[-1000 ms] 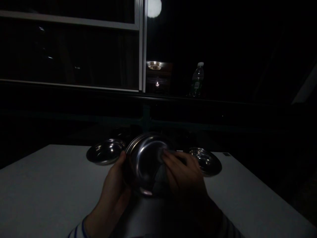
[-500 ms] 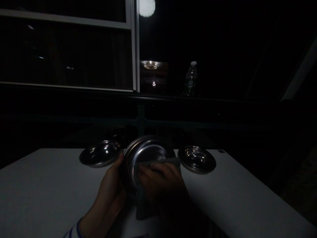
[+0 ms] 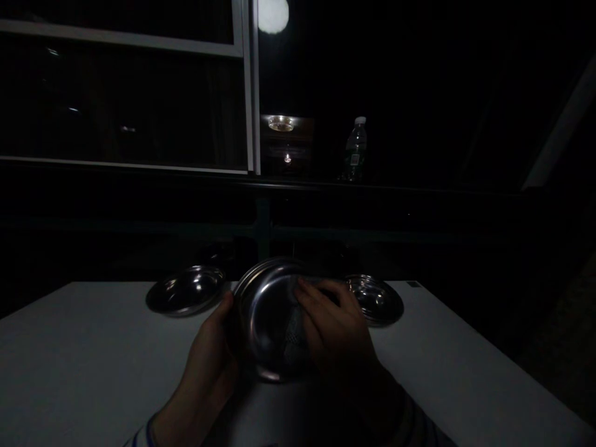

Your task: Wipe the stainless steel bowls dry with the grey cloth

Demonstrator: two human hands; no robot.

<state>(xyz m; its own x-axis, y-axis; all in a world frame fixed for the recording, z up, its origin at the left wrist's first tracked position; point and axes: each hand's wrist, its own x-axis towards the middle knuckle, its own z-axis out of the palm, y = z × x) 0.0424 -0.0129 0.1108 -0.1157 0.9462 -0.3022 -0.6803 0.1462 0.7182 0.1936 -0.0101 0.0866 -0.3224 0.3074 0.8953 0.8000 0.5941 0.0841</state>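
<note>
A shiny metal bowl (image 3: 270, 310) is held tilted above the table, its inside turned toward me. My left hand (image 3: 212, 354) grips its left rim, thumb along the edge. My right hand (image 3: 338, 320) presses against the inside of the bowl on the right, fingers together over a dark grey cloth (image 3: 293, 332). Most of that cloth is hidden behind the fingers and lost in shadow. To the left, a second metal bowl (image 3: 186, 292) lies on the table. Several stacked metal bowls (image 3: 377, 301) sit to the right, partly behind my right hand.
The white table (image 3: 93, 360) spans the lower view, with its far edge just behind the bowls. A plastic bottle (image 3: 356, 152) with a white cap stands on a ledge beyond. A window frame (image 3: 251, 93) rises at the back. The surroundings are very dark.
My right hand has moved up and to the right across the bowl's inside, taking the cloth with it. The hanging lower end of the cloth no longer shows. My left hand keeps its grip.
</note>
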